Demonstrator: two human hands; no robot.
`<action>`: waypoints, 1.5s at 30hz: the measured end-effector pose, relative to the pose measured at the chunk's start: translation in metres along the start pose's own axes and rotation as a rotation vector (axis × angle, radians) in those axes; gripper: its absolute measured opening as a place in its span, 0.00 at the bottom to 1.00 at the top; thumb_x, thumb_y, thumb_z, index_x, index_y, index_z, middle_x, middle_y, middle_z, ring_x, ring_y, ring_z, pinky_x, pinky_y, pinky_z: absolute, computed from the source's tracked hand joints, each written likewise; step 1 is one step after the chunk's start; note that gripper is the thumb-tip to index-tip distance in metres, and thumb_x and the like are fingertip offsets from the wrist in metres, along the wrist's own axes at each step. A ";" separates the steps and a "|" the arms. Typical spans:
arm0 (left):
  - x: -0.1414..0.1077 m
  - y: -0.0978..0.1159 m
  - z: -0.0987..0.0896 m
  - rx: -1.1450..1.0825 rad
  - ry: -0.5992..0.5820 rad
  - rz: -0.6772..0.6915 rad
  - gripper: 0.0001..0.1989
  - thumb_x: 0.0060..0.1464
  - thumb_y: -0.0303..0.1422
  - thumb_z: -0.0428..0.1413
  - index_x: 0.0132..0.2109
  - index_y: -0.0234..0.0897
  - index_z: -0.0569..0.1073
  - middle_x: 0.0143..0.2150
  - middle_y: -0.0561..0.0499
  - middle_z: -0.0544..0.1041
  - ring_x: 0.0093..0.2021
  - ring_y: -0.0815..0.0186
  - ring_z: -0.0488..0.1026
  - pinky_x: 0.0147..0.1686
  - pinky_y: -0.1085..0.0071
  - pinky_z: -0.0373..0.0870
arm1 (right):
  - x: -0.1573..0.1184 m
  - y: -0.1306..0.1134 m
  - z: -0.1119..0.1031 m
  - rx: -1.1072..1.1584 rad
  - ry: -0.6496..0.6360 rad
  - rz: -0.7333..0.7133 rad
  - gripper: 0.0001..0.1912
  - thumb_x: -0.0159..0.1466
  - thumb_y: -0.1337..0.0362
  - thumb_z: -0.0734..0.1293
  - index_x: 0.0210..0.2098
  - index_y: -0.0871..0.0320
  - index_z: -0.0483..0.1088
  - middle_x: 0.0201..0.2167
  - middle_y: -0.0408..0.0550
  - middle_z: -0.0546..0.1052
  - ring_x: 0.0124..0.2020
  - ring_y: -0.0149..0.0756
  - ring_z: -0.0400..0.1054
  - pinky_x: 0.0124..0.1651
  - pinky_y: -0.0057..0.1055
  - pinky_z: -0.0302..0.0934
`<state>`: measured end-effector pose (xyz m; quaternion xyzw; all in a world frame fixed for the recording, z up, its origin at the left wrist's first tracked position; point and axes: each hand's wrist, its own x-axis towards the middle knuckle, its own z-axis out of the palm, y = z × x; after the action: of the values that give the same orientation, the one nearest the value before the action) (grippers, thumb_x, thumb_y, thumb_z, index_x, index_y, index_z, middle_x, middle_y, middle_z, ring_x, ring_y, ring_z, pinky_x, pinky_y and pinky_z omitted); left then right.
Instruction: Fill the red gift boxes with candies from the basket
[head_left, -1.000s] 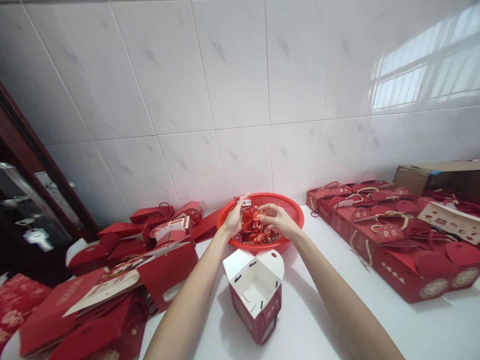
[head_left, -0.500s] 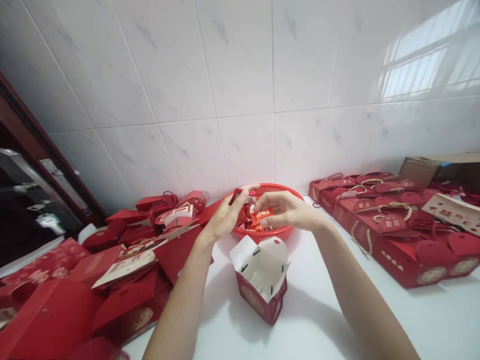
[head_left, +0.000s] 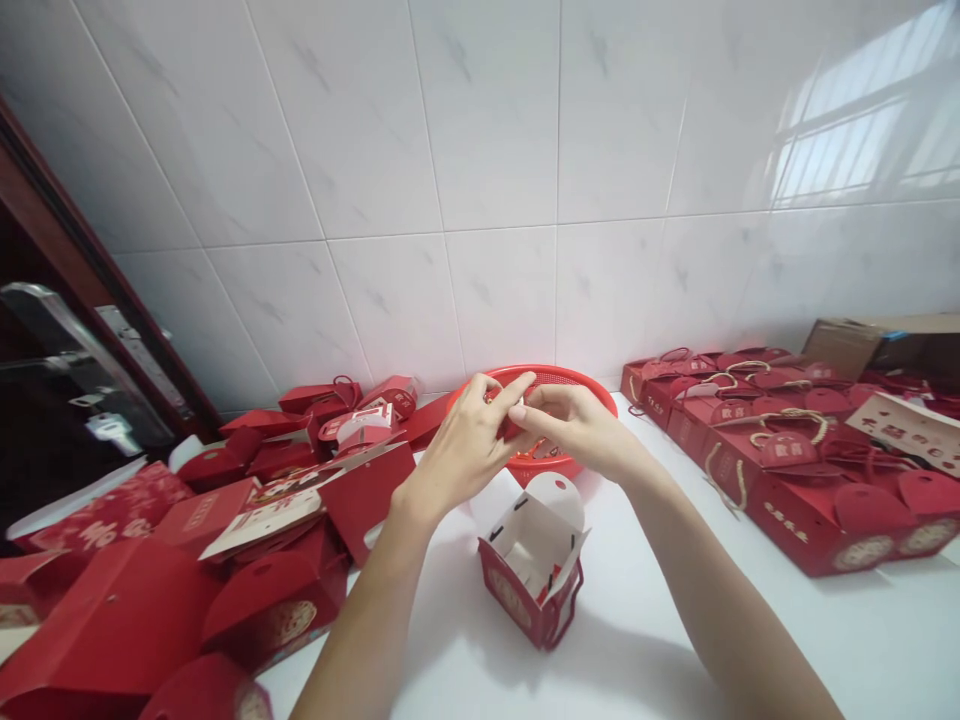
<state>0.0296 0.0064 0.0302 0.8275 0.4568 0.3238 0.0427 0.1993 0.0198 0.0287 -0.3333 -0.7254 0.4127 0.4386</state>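
My left hand (head_left: pixel 466 437) is curled over the red plastic basket (head_left: pixel 609 402), with red-wrapped candies (head_left: pixel 511 428) mostly hidden in its palm. Against its fingers, my right hand (head_left: pixel 581 425) has thumb and fingers drawn together; whatever they pinch is hidden. Wrapped sweets (head_left: pixel 541 450) show in the basket below both hands. Nearer me stands a small red gift box (head_left: pixel 517 597), its white-lined flaps spread apart. A small red piece (head_left: pixel 553 577) lies inside it, near the right wall.
Many red gift boxes (head_left: pixel 277 605) crowd the left side of the white table (head_left: pixel 630 590). Closed red boxes with rope handles (head_left: pixel 780 480) stand in rows at the right, beside a brown carton (head_left: pixel 847 345). A tiled wall (head_left: pixel 495 290) rises behind; a door handle (head_left: pixel 67 335) is at far left.
A small red piece now shows in the box, which looked bare inside before. My left hand has turned over, and my right fingers have moved in against it.
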 end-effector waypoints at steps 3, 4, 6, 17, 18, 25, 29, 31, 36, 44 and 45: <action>-0.001 -0.002 0.000 -0.011 -0.008 0.023 0.34 0.60 0.46 0.55 0.70 0.53 0.56 0.49 0.47 0.68 0.44 0.58 0.71 0.43 0.63 0.71 | 0.000 -0.002 -0.003 0.055 0.017 0.005 0.13 0.59 0.55 0.69 0.30 0.60 0.72 0.26 0.45 0.76 0.27 0.32 0.71 0.28 0.26 0.65; -0.001 -0.004 -0.001 -0.018 -0.007 0.020 0.36 0.58 0.46 0.57 0.70 0.53 0.54 0.50 0.47 0.68 0.45 0.58 0.71 0.44 0.63 0.70 | -0.001 -0.002 -0.005 0.078 0.022 0.007 0.12 0.59 0.56 0.69 0.31 0.60 0.72 0.26 0.45 0.76 0.26 0.32 0.71 0.28 0.27 0.65; -0.002 -0.010 -0.005 -0.029 0.015 -0.004 0.40 0.56 0.47 0.59 0.71 0.52 0.52 0.50 0.47 0.70 0.48 0.56 0.71 0.46 0.63 0.69 | -0.002 -0.002 -0.012 0.087 0.037 0.006 0.11 0.58 0.58 0.70 0.31 0.61 0.73 0.25 0.46 0.76 0.27 0.33 0.72 0.29 0.27 0.66; 0.006 -0.017 -0.009 -0.211 0.406 -0.179 0.23 0.54 0.52 0.58 0.48 0.40 0.78 0.40 0.49 0.76 0.42 0.61 0.73 0.45 0.67 0.67 | -0.010 -0.002 -0.024 -0.228 -0.317 0.010 0.14 0.58 0.56 0.72 0.41 0.57 0.76 0.38 0.49 0.80 0.42 0.40 0.74 0.41 0.31 0.68; 0.007 -0.013 -0.004 -0.256 0.440 -0.197 0.22 0.55 0.52 0.57 0.44 0.39 0.78 0.40 0.49 0.77 0.42 0.61 0.73 0.45 0.68 0.67 | -0.008 -0.001 -0.017 -0.205 -0.278 0.019 0.16 0.58 0.57 0.73 0.43 0.56 0.75 0.40 0.49 0.80 0.44 0.41 0.74 0.42 0.32 0.68; 0.011 -0.003 0.012 -0.532 0.422 -0.216 0.24 0.57 0.55 0.53 0.33 0.37 0.76 0.32 0.50 0.76 0.33 0.66 0.71 0.32 0.72 0.69 | 0.001 0.013 0.015 0.013 -0.115 -0.073 0.15 0.58 0.65 0.70 0.45 0.56 0.69 0.36 0.47 0.78 0.39 0.39 0.75 0.40 0.33 0.70; 0.009 -0.010 -0.002 -0.648 0.242 -0.139 0.21 0.56 0.51 0.57 0.38 0.36 0.78 0.35 0.49 0.79 0.34 0.65 0.74 0.33 0.71 0.72 | 0.003 0.013 -0.001 0.183 -0.103 -0.008 0.13 0.60 0.63 0.69 0.45 0.57 0.71 0.34 0.46 0.79 0.35 0.37 0.76 0.38 0.33 0.71; 0.008 -0.012 -0.007 -0.689 0.196 -0.125 0.18 0.54 0.47 0.60 0.39 0.36 0.78 0.36 0.50 0.80 0.33 0.64 0.75 0.34 0.71 0.73 | 0.002 0.011 -0.012 0.233 -0.158 0.007 0.15 0.60 0.61 0.70 0.46 0.57 0.72 0.36 0.47 0.80 0.35 0.37 0.77 0.39 0.34 0.72; 0.008 -0.010 -0.008 -0.770 0.266 -0.132 0.16 0.51 0.46 0.63 0.34 0.35 0.78 0.33 0.49 0.81 0.32 0.64 0.76 0.34 0.70 0.73 | 0.000 0.009 -0.025 0.303 -0.274 -0.001 0.20 0.59 0.57 0.73 0.49 0.58 0.74 0.37 0.48 0.80 0.34 0.37 0.77 0.41 0.35 0.72; 0.011 -0.009 0.001 -0.833 0.410 -0.138 0.15 0.52 0.44 0.64 0.35 0.35 0.77 0.31 0.52 0.79 0.29 0.69 0.74 0.30 0.75 0.71 | -0.001 0.003 -0.019 0.267 -0.133 -0.021 0.23 0.58 0.59 0.74 0.51 0.57 0.70 0.35 0.48 0.81 0.35 0.38 0.78 0.39 0.33 0.72; 0.012 -0.010 0.002 -0.865 0.407 -0.142 0.15 0.52 0.43 0.64 0.35 0.35 0.77 0.32 0.52 0.79 0.29 0.69 0.74 0.30 0.75 0.71 | -0.002 0.003 -0.019 0.281 -0.134 -0.031 0.23 0.58 0.60 0.75 0.50 0.57 0.70 0.35 0.48 0.81 0.35 0.38 0.78 0.38 0.33 0.73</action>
<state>0.0277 0.0222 0.0310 0.6203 0.3347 0.6358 0.3146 0.2175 0.0256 0.0307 -0.2290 -0.6932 0.5247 0.4378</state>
